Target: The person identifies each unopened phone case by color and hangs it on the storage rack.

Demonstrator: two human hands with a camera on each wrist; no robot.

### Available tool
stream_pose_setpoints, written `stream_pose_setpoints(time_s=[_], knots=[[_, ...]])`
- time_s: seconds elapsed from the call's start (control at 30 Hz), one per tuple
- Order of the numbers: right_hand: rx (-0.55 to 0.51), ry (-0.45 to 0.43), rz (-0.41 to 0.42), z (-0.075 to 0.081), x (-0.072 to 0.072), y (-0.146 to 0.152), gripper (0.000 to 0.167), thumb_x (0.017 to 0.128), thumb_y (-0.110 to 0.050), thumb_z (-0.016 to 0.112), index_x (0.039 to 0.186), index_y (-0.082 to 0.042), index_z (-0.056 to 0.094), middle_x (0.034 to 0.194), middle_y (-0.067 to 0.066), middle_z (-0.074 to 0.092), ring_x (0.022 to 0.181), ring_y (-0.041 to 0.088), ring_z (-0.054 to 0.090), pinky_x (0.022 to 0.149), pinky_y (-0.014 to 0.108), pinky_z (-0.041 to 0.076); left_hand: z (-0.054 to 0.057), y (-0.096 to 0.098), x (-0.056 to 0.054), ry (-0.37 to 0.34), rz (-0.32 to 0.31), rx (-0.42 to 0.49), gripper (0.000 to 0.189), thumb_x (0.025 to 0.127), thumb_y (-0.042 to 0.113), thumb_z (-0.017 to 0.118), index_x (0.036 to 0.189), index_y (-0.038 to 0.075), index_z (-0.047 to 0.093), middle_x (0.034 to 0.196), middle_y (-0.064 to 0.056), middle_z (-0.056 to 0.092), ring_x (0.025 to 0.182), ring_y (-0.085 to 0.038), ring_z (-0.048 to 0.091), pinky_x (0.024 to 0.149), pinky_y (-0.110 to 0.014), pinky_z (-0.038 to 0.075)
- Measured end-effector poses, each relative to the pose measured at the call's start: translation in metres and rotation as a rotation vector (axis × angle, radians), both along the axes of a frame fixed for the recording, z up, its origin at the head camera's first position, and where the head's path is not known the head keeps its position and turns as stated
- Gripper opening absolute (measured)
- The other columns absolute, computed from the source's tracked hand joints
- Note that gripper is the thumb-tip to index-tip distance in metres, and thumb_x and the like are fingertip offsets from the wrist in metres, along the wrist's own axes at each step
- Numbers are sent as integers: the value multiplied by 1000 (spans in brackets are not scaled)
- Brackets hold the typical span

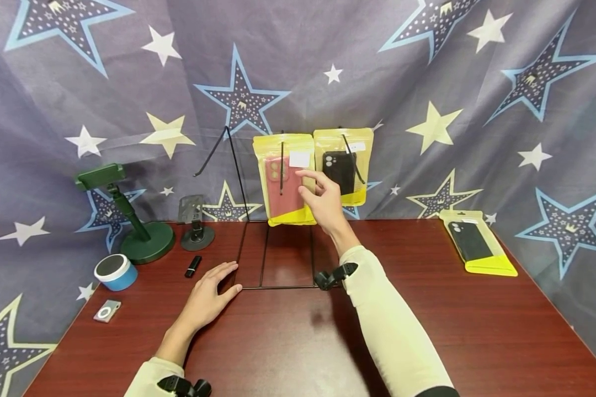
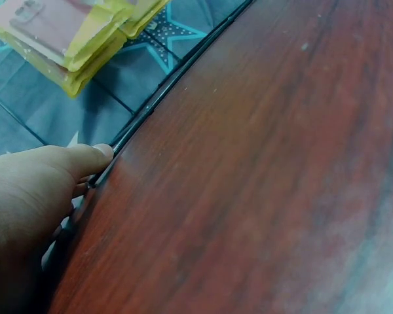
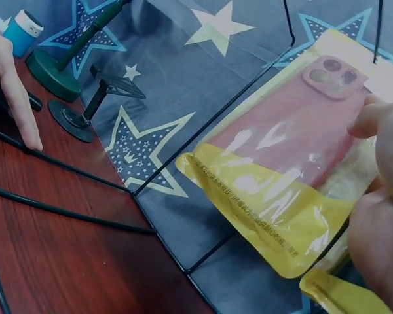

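Note:
A black wire rack [image 1: 261, 259] stands on the table with hooks rising at its back. From its middle hook hangs a yellow zip pouch with a pink phone case [image 1: 283, 187] inside. My right hand [image 1: 324, 201] is at this pouch's right edge, its index fingertip and thumb spread apart over the pink case. To the right, a similar pouch with a black phone case [image 1: 340, 171] hangs on another hook. My left hand [image 1: 206, 298] rests at the rack's front left corner, fingers stretched out and the thumb [image 2: 92, 158] against the base wire.
At the left stand a green phone stand [image 1: 146, 242], a small black stand [image 1: 197, 237] and a blue-and-white round speaker [image 1: 116, 273]. A black USB stick [image 1: 193, 267] and a small silver player [image 1: 107, 311] lie near them. Another pouched black case [image 1: 477, 242] lies at the right.

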State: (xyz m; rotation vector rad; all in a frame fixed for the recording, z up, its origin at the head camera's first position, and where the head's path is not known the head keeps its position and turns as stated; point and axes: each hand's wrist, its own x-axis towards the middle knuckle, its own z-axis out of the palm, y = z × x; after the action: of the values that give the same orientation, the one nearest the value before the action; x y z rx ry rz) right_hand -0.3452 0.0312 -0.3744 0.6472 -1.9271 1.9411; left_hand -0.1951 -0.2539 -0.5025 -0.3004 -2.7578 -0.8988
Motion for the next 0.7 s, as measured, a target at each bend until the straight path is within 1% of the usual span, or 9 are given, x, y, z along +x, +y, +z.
stream_pose_setpoints(time_s=[0.03, 0.1, 0.13, 0.17, 0.23, 0.37, 0.43, 0.53, 0.7], knots=[[-15, -4, 9, -3, -1, 2, 31, 96, 2, 68, 127, -1, 72, 133, 18, 68, 80, 9, 57, 65, 19, 43, 0, 0, 0, 1, 0, -1, 58, 95, 26, 76, 146, 6, 58, 153, -20, 54, 145, -42, 47, 114, -64, 39], [-32, -30, 24, -8, 0, 7, 32, 97, -1, 68, 128, -4, 72, 135, 14, 68, 86, 6, 62, 71, 18, 48, 0, 0, 0, 6, 0, 0, 57, 95, 25, 76, 146, 6, 59, 153, -20, 55, 145, -41, 48, 114, -64, 39], [-33, -44, 24, -10, 1, 9, 32, 97, -3, 69, 129, -6, 72, 136, 13, 68, 91, 6, 65, 76, 18, 50, 0, 0, 0, 10, 0, 1, 57, 95, 25, 76, 146, 6, 59, 152, -20, 55, 144, -42, 48, 114, -64, 40], [-32, -61, 27, -13, 2, 12, 32, 97, -4, 69, 129, -6, 71, 137, 11, 67, 101, 9, 67, 83, 19, 52, 0, 0, 0, 17, 0, 1, 57, 94, 25, 76, 145, 5, 59, 152, -21, 55, 144, -42, 48, 114, -64, 40], [-30, -87, 22, -19, 5, 18, 33, 97, -4, 69, 129, -7, 71, 139, 11, 66, 120, 15, 66, 93, 21, 53, 1, 1, 1, 35, -2, 1, 57, 94, 24, 77, 145, 4, 60, 151, -21, 56, 143, -43, 49, 113, -64, 41], [-67, -102, 35, -33, 7, 32, 35, 96, 3, 67, 130, 1, 68, 138, 21, 65, 122, 35, 67, 90, 21, 56, 1, 2, 0, 49, -2, 4, 57, 93, 24, 77, 144, 3, 60, 149, -22, 57, 141, -43, 50, 112, -64, 41], [-89, -95, 45, -39, 8, 39, 35, 95, 6, 66, 130, 5, 66, 133, 29, 65, 121, 38, 68, 87, 19, 56, 0, 2, 0, 41, -3, 4, 57, 94, 24, 77, 144, 4, 60, 150, -22, 57, 142, -43, 50, 113, -64, 41], [-121, -93, 71, -45, 11, 54, 35, 95, 9, 65, 130, 9, 64, 126, 39, 64, 117, 34, 71, 85, 17, 56, 0, 2, 0, 31, -4, 7, 57, 94, 24, 77, 144, 4, 60, 151, -21, 56, 143, -42, 49, 114, -63, 40], [-128, -72, 55, -45, 14, 87, 35, 93, 13, 64, 129, 14, 62, 121, 42, 64, 107, 17, 76, 87, 18, 56, 0, 1, -1, 26, -1, 2, 58, 94, 24, 76, 145, 4, 59, 151, -22, 55, 143, -44, 48, 113, -64, 40]])
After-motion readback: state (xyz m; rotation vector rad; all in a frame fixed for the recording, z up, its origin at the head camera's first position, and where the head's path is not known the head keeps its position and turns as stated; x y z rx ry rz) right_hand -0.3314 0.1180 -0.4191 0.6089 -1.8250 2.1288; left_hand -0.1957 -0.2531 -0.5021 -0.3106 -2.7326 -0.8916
